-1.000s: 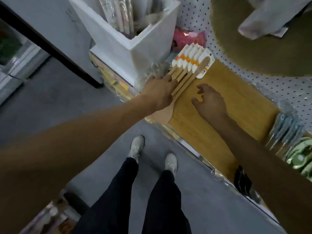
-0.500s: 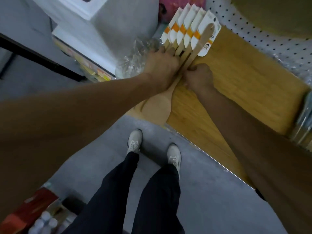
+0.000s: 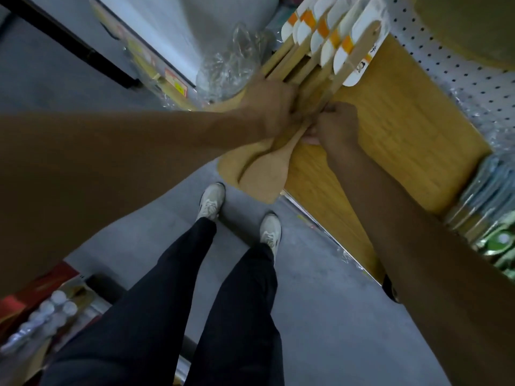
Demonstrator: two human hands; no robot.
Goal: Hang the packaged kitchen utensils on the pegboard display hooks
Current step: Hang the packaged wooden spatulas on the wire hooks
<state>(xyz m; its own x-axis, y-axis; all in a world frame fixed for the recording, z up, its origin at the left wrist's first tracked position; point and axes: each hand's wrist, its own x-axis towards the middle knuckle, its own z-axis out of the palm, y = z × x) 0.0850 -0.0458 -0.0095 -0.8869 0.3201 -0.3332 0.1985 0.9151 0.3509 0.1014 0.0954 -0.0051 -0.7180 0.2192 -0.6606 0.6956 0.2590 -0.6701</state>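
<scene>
Several wooden spatulas [image 3: 266,175] with white and orange header cards [image 3: 334,37] hang in a row against the white pegboard [image 3: 451,65]. Their handles run down and left from the cards. My left hand [image 3: 271,107] wraps round the bunched handles from the left. From the right, my right hand [image 3: 335,125] pinches the handle of the front spatula, fingers curled. The hook that carries the cards is hidden behind them.
A large bamboo cutting board [image 3: 390,140] hangs behind my right hand. Clear plastic wrapping [image 3: 228,62] and a white box [image 3: 172,26] sit to the left. Green-carded packs [image 3: 498,246] hang at the right. Boxed goods [image 3: 47,310] lie on the grey floor.
My right hand went from open above the cutting board to pinching the front spatula handle. My left hand has stayed on the handles. The view has moved closer.
</scene>
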